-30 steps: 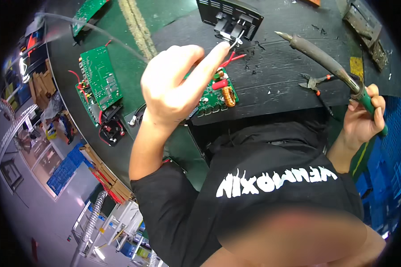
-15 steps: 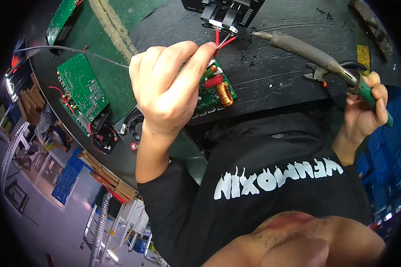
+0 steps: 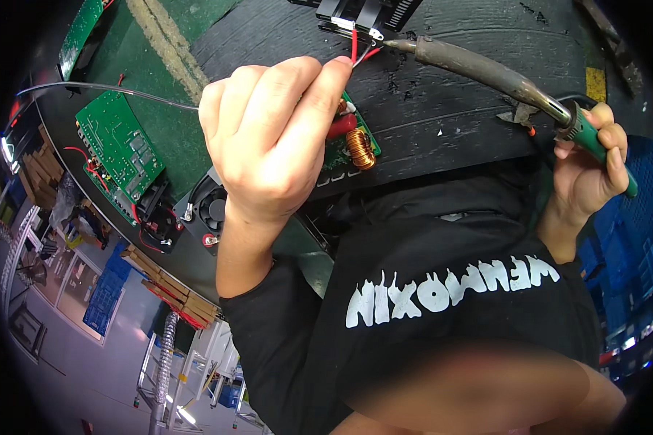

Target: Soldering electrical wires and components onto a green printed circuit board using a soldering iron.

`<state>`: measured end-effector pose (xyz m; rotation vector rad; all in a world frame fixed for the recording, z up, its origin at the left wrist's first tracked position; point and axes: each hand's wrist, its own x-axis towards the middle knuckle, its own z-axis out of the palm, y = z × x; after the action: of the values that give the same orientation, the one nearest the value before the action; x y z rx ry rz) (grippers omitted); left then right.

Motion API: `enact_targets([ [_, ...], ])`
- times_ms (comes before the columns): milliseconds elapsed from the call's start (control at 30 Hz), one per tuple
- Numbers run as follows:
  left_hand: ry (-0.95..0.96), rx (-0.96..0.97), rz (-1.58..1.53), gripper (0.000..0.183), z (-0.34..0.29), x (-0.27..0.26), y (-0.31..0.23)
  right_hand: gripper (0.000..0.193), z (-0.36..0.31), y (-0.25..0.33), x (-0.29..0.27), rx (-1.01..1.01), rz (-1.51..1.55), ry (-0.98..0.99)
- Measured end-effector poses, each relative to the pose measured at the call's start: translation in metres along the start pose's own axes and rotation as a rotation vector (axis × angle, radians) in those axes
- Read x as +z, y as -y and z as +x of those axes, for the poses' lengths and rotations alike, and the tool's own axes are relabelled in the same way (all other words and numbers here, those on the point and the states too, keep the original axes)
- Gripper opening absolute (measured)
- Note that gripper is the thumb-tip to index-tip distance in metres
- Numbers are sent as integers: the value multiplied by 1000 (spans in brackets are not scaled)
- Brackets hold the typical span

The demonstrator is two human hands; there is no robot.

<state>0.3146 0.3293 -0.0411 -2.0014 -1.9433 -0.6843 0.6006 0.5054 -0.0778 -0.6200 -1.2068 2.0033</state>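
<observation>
In my right hand (image 3: 591, 156) is a soldering iron (image 3: 479, 65), gripped by its green handle. Its tip points left and meets, or nearly meets, a small metal terminal (image 3: 376, 35) on the black-housed unit (image 3: 374, 13) at the top edge. My left hand (image 3: 272, 138) pinches a thin solder wire (image 3: 130, 90), which runs in from the left and emerges silvery at the fingertips by the iron's tip. Red wires (image 3: 354, 47) lie beside those fingertips. Partly hidden under this hand is a green circuit board bearing a copper coil (image 3: 360, 148) and a red component (image 3: 342, 127).
Left on the bench are another green circuit board (image 3: 127, 145) and a black fan (image 3: 210, 210). A further board (image 3: 83, 36) stands at the upper left. Black matting (image 3: 442, 109) covers the work area, with scraps (image 3: 519, 116) near the iron. Blue crates (image 3: 638, 217) are at the far right.
The iron has moved left and slightly up, bringing its tip to the terminal. My left hand has shifted slightly left and up. The bench items sit slightly farther left and higher in view.
</observation>
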Motion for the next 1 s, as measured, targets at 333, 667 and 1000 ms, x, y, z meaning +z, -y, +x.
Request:
enact_targets([
  [333, -14, 8, -16, 30, -1, 2, 1, 29, 5, -7, -2, -11, 83, 24],
  [667, -8, 3, -5, 29, 0, 2, -1, 29, 6, -9, 0, -18, 78, 26],
  [1000, -43, -4, -9, 29, -1, 1, -2, 28, 5, -7, 1, 25, 13, 26],
])
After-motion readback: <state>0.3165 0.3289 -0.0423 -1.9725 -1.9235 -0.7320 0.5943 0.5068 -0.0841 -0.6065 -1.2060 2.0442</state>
